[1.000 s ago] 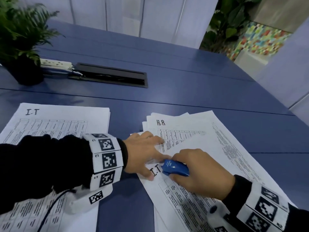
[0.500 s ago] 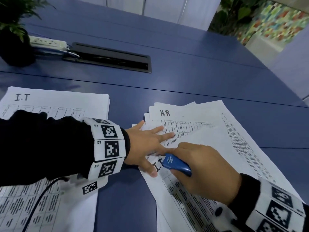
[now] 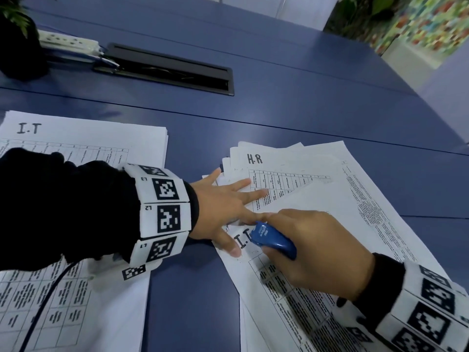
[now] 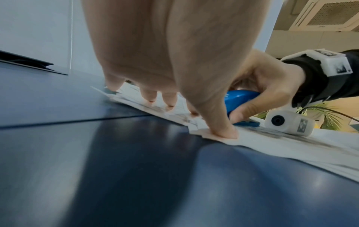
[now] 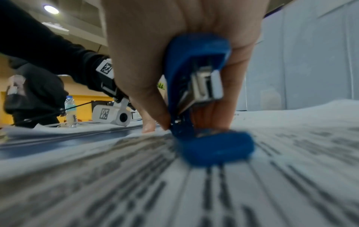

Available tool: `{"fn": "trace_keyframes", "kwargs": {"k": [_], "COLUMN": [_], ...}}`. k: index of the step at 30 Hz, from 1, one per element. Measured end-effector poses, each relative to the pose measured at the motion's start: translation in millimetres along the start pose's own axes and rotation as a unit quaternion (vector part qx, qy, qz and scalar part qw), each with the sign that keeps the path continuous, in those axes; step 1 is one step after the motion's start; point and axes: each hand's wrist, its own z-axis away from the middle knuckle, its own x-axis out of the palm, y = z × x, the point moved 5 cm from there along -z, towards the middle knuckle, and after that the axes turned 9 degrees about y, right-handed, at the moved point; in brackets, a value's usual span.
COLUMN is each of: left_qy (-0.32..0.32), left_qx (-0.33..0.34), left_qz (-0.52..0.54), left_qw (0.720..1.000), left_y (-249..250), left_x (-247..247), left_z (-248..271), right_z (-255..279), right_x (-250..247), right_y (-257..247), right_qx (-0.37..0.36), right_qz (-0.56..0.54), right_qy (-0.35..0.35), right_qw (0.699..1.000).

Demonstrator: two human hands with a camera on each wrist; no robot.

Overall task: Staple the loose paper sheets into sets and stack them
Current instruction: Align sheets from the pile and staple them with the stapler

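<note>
My right hand [image 3: 317, 252] grips a small blue stapler [image 3: 272, 240] at the top left corner of a printed set marked "I.T" [image 3: 286, 295]. That set lies askew over loose sheets marked "H.R" [image 3: 284, 171]. My left hand [image 3: 225, 209] lies flat with spread fingers on the sheets beside the stapler, its thumb [image 4: 223, 130] pressing the paper edge. In the right wrist view the stapler [image 5: 198, 95] stands nose down, its base [image 5: 217, 147] on the page. In the left wrist view the stapler [image 4: 240, 98] shows behind my left fingers.
A second stack marked "I.T" [image 3: 83, 138] lies at the left under my left forearm. Further back on the blue table [image 3: 304, 110] are a black cable hatch [image 3: 167, 72], a white power strip [image 3: 68, 43] and a dark plant pot [image 3: 20, 52].
My left fingers have spread out flatter over the sheets. The stapler has tipped further down onto the corner of the set. The head view has come closer.
</note>
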Motion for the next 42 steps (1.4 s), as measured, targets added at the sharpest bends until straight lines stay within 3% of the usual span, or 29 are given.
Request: {"fn": "trace_keyframes", "kwargs": {"k": [3,10,16,20,26,33,42], "left_qy": [-0.003,-0.006,-0.014,-0.022,-0.031,-0.039,-0.042], "left_qx": [-0.001,0.002,-0.001,-0.003,-0.008,-0.014,-0.013], "left_qz": [-0.011,-0.019,-0.014,-0.019,-0.029,-0.031,-0.02], "left_qw": [1.0,1.0,1.0,1.0,0.999,0.999,0.999], "left_y": [0,-1,-3,-3,-2,-2,-2], "left_x": [2,6,7,7,7,6,6], "left_z": [1,2,0,0,0,1,0], "right_z": [-4,-6,-5,-4,-12,-15,-8], "right_x": [2,4,-4,-1,4,6,3], "right_y": [4,1,-9,-12,2,11,-9], "right_qx": [0.045,0.064,-0.028,-0.049,0.047,0.093,-0.007], "right_qz": [-0.023,-0.024,0.022,0.073,-0.02,-0.11,0.056], "right_qy": [-0.011,-0.058,-0.021,-0.036,-0.083,-0.064,-0.06], "right_qw": [0.999,0.996,0.999,0.995,0.995,0.988,0.997]}}
